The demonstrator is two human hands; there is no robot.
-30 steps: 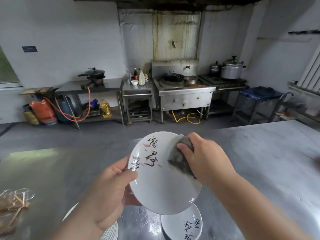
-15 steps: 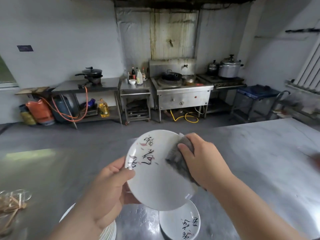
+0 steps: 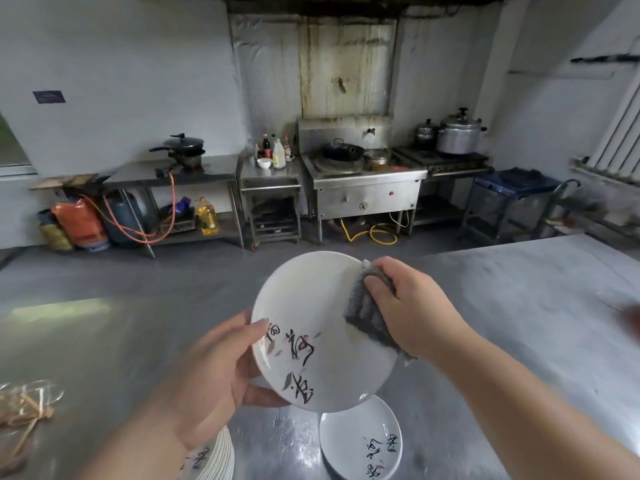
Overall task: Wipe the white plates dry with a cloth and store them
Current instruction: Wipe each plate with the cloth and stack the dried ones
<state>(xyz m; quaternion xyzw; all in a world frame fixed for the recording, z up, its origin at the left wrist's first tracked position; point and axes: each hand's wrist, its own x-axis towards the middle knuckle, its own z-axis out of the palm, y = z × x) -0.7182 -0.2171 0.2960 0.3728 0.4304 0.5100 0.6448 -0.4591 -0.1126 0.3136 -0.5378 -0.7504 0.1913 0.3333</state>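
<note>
A white plate (image 3: 311,306) with black brush lettering is held tilted above the steel table. My left hand (image 3: 214,372) grips its left rim, thumb on the face and fingers behind. My right hand (image 3: 412,310) holds a grey cloth (image 3: 367,313) pressed against the plate's upper right rim. Below, a second lettered white plate (image 3: 356,441) lies flat on the table. A stack of white plates (image 3: 216,460) sits at the bottom edge, partly hidden by my left forearm.
The steel table (image 3: 519,306) spreads wide to both sides. A bundle of straw-coloured strips (image 3: 20,410) lies at its left edge. Across the floor stand a wok stove (image 3: 363,181), side tables with pots and bottles, and gas cylinders (image 3: 83,223).
The plate has been turned in my hands, so its lettering moved from the upper left to the lower left. My right hand with the cloth stays at the upper right rim.
</note>
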